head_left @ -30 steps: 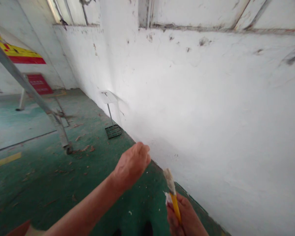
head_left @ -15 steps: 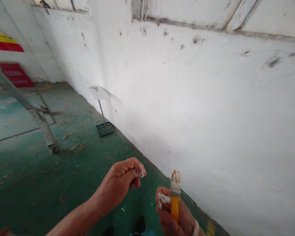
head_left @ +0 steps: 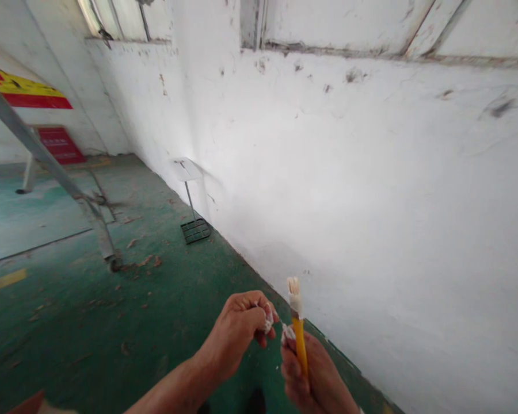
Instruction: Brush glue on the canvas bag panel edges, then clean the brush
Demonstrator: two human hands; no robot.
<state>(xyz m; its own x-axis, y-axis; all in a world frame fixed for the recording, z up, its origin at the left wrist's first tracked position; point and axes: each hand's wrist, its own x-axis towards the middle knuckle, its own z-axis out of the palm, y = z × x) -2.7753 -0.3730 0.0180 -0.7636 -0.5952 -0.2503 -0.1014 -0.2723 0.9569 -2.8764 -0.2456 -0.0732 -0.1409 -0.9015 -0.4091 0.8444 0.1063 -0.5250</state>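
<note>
My right hand (head_left: 306, 368) is wrapped round the yellow handle of a paintbrush (head_left: 300, 339), which stands upright with its pale, paint-clotted bristles at the top. Pressed against the fingers of that hand is a crumpled white scrap (head_left: 288, 332); whether it is tissue, film or tape I cannot tell. Just to the left, my left hand (head_left: 242, 322) is closed in a pinch. A bit of similar white, crumpled material (head_left: 268, 318) shows at its thumb and fingertips. The two hands are close together but apart, low in front of the white wall (head_left: 349, 190).
A stand with a pale plate (head_left: 187, 169) and black grid base (head_left: 195, 230) is by the wall. A metal frame leg (head_left: 99, 230) rests on the green floor (head_left: 155, 305) among brown flakes. Farther back is a red board (head_left: 60, 145). Windows (head_left: 336, 23) run above.
My left hand has moved right, closer to my right hand. The paintbrush has shifted slightly left and up. The view has turned a little to the left.
</note>
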